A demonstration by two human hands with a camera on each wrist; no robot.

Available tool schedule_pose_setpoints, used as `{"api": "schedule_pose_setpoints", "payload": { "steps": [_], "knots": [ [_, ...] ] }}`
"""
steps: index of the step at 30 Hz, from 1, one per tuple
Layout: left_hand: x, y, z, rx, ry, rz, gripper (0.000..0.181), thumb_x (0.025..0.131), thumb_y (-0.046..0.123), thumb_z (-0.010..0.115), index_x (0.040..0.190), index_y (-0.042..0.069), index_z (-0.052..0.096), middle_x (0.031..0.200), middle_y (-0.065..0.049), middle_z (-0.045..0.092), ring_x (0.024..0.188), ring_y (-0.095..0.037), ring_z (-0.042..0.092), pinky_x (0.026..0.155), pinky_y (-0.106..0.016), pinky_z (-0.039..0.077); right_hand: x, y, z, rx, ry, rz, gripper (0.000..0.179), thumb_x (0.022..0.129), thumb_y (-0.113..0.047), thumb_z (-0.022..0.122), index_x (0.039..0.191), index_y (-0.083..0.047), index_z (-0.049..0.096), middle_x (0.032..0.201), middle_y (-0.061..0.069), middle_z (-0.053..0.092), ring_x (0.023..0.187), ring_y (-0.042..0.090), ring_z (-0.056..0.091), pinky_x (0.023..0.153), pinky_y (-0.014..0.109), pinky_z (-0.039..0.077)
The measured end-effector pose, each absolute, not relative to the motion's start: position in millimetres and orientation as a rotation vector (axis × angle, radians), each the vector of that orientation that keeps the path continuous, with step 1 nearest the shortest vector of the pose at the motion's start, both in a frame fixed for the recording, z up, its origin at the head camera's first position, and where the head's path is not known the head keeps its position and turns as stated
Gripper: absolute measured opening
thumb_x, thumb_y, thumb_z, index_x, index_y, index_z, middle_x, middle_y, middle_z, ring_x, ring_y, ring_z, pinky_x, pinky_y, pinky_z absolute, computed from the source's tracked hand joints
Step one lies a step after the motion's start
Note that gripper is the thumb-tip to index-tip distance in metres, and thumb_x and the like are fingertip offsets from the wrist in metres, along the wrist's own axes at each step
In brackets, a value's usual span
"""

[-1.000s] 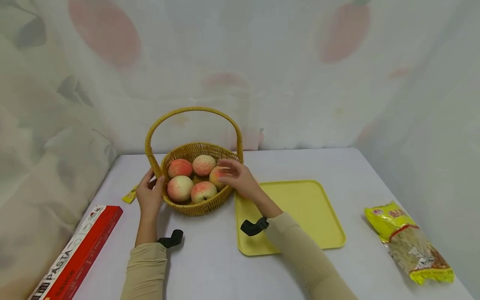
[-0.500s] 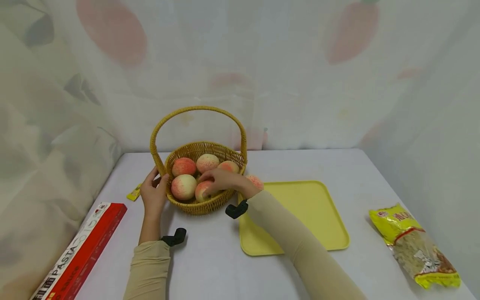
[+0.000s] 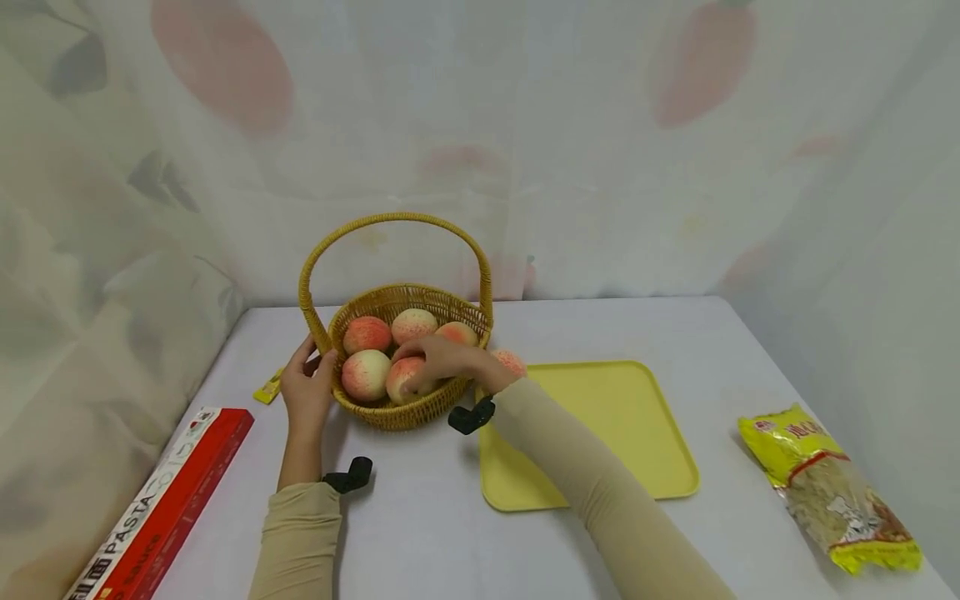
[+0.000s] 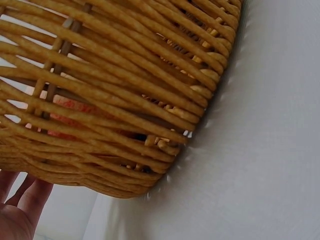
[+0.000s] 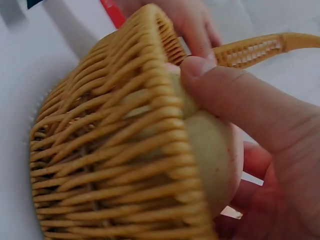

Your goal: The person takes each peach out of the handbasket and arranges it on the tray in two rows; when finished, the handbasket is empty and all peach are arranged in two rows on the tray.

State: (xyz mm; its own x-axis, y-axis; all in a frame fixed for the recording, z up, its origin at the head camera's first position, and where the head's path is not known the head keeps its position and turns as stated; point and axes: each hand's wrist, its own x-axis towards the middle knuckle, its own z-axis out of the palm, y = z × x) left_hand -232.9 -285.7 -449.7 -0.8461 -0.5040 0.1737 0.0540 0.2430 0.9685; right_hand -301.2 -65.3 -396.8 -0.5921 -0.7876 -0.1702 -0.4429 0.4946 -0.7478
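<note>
A wicker basket [image 3: 401,417] with a tall arched handle stands at the back left of the table, with several red-and-cream peaches inside. My left hand [image 3: 306,387] grips its left side, right at the handle's base; the left wrist view shows those fingers at the rim. Reaching in over the right side, my right hand [image 3: 446,358] holds the front peach [image 3: 402,379]. In the right wrist view the thumb lies over this peach [image 5: 212,155] and the fingers curl round its far side. Another peach [image 3: 510,362] shows outside the basket, partly hidden behind the right wrist.
A yellow tray [image 3: 600,433] lies right of the basket, under the right forearm. To the far right is a yellow snack-like bag [image 3: 832,492] with a clear window. On the left are a red pasta box [image 3: 180,500] and a small yellow packet [image 3: 268,387].
My right hand has moved from the right-hand peach to the front one and taken hold of it. The right-hand peach sits farther back in the basket. My left hand stays at the basket.
</note>
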Motion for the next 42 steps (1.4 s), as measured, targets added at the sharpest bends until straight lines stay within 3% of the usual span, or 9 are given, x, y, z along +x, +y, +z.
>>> {"api": "schedule_pose_setpoints", "payload": {
  "steps": [6,17,25,29,36,42],
  "knots": [
    [-232.0,-290.7,-450.1,0.437,-2.092,-1.614,0.045,0.092,0.026,0.056,0.137,0.024,0.046,0.136,-0.001,0.048,0.113,-0.022,0.052,0.085,-0.027,0.050,-303.8,-50.6,-381.7,-0.976,2.280,-1.027,0.057,0.075,-0.036,0.075,0.126,-0.019,0.056,0.124,-0.008,0.053,0.112,0.007,0.048,0.091,0.024,0.041],
    [-230.1,-295.2,-450.0,0.435,-2.085,-1.603,0.046,0.092,0.025,0.057,0.137,0.023,0.047,0.136,-0.004,0.048,0.113,-0.023,0.052,0.079,-0.016,0.049,-298.1,22.9,-356.3,-1.023,2.316,-1.309,0.056,0.075,-0.027,0.077,0.125,-0.014,0.056,0.127,-0.003,0.051,0.110,0.014,0.050,0.091,0.032,0.044],
    [-229.9,-297.5,-449.7,0.446,-2.093,-1.572,0.045,0.092,0.026,0.056,0.136,0.024,0.047,0.136,-0.002,0.048,0.112,-0.022,0.052,0.082,-0.021,0.050,-282.4,99.7,-379.9,-0.809,2.422,-1.490,0.061,0.074,-0.021,0.078,0.128,-0.010,0.052,0.128,0.003,0.052,0.113,0.022,0.049,0.091,0.042,0.043],
    [-228.8,-299.3,-449.2,0.455,-2.101,-1.576,0.045,0.093,0.028,0.055,0.136,0.026,0.046,0.136,0.000,0.048,0.113,-0.021,0.052,0.084,-0.023,0.049,-275.6,124.8,-395.9,-0.684,2.454,-1.531,0.059,0.076,-0.017,0.076,0.129,-0.009,0.051,0.131,0.008,0.049,0.114,0.025,0.049,0.088,0.038,0.044],
    [-224.4,-302.1,-446.6,0.448,-2.089,-1.608,0.045,0.093,0.027,0.055,0.137,0.027,0.045,0.137,-0.001,0.047,0.113,-0.021,0.051,0.085,-0.023,0.049,-261.7,135.9,-398.9,-0.536,2.523,-1.504,0.057,0.079,-0.012,0.073,0.129,-0.002,0.048,0.129,0.019,0.048,0.104,0.031,0.051,0.080,0.037,0.047],
    [-221.8,-304.9,-448.6,0.434,-2.072,-1.637,0.045,0.093,0.023,0.055,0.137,0.024,0.046,0.137,-0.002,0.046,0.115,-0.022,0.050,0.086,-0.026,0.049,-266.0,138.1,-417.8,-0.483,2.551,-1.459,0.058,0.078,-0.014,0.075,0.129,-0.003,0.049,0.122,0.020,0.052,0.100,0.029,0.053,0.081,0.036,0.046]
  ]
}}
